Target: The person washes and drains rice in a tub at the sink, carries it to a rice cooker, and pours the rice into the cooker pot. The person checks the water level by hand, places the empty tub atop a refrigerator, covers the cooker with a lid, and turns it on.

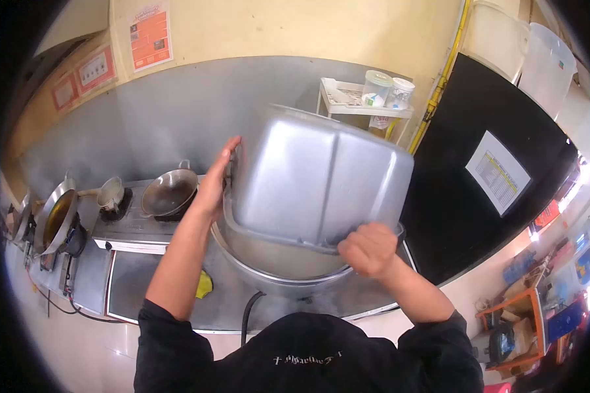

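Observation:
A grey rectangular tub point(321, 180) is tipped over a large round pot point(242, 262), its underside turned toward me. My left hand point(215, 180) presses against the tub's left side, fingers stretched upward along it. At the lower right, my right hand point(369, 250) is closed around the tub's rim. Pale cloudy contents show in the pot below the rim. The inside of the tub is hidden from me, so I cannot tell what is in it.
Left of the pot, a wok point(170, 192) and a small pan point(111, 193) sit on a stove point(134, 229). Farther left stands a wok of oil point(59, 219). A shelf point(341, 97) holds jars point(376, 88). A black panel point(485, 157) stands at right. A yellow-green cloth point(204, 285) and a hose point(248, 314) are near the pot.

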The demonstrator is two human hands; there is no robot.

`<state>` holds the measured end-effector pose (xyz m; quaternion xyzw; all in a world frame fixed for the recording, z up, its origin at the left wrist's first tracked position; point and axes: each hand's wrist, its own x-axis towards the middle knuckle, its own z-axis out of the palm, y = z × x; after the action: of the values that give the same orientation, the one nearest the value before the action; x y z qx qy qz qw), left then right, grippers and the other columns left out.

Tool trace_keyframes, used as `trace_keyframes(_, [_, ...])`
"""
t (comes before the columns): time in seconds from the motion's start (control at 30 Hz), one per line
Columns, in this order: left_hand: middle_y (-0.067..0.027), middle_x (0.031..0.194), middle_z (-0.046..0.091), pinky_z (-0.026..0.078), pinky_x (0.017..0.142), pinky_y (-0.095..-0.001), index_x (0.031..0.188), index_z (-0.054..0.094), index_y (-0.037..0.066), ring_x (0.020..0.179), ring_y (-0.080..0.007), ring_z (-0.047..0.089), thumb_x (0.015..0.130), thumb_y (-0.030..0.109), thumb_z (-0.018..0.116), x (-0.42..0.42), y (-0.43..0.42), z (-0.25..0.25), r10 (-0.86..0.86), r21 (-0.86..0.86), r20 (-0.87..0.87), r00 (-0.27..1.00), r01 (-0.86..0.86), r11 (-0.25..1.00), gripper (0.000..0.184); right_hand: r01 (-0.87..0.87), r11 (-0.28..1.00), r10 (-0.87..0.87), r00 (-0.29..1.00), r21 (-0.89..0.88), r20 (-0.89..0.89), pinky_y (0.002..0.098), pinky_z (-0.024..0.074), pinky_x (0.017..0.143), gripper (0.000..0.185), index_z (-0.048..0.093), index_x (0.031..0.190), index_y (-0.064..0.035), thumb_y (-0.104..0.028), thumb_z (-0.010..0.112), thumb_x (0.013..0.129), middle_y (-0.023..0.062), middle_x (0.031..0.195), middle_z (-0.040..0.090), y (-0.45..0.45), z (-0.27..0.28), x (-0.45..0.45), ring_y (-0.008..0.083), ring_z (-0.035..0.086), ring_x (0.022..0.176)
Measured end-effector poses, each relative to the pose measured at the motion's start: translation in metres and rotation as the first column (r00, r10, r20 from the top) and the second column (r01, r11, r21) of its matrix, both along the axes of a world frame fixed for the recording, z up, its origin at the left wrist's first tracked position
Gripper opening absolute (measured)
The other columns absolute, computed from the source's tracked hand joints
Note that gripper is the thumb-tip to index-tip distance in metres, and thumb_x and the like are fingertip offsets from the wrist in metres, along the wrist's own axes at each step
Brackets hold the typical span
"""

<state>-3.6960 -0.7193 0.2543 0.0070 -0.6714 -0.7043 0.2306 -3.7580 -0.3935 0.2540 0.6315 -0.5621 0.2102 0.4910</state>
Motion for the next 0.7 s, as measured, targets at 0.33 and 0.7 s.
trace_keyframes(0.33, [-0.0119,0.131,0.055,0.035,0.105,-0.0324,0.138,0.046,0.003,0.124,-0.0213,0.049,0.100,0.032,0.050,-0.033,-0.041,-0.107,0.457,-0.058,0.099,0.884,-0.454,0.889,0.048,-0.176,0.954,0.156,0.983,0.244,0.101,0.0265,0.0378,0.051,0.012,0.054,0.072,-0.0133,-0.018,0.062,0.064,-0.0014,0.063,0.044,0.001,-0.049,-0.008,0.0126,0.050,0.059])
trace_keyframes(0.7, [-0.0161,0.131,0.052,0.043,0.099,-0.0333,0.137,0.043,0.004,0.117,-0.0238,0.053,0.098,0.019,0.050,-0.012,-0.032,-0.104,0.486,-0.150,0.236,0.841,-0.462,0.874,0.042,-0.443,0.882,0.390,0.877,0.159,0.280,0.0285,0.0424,0.056,0.037,0.050,0.067,-0.0130,-0.042,0.066,0.084,0.0005,0.064,0.042,-0.001,-0.077,-0.030,0.0161,0.051,0.060])
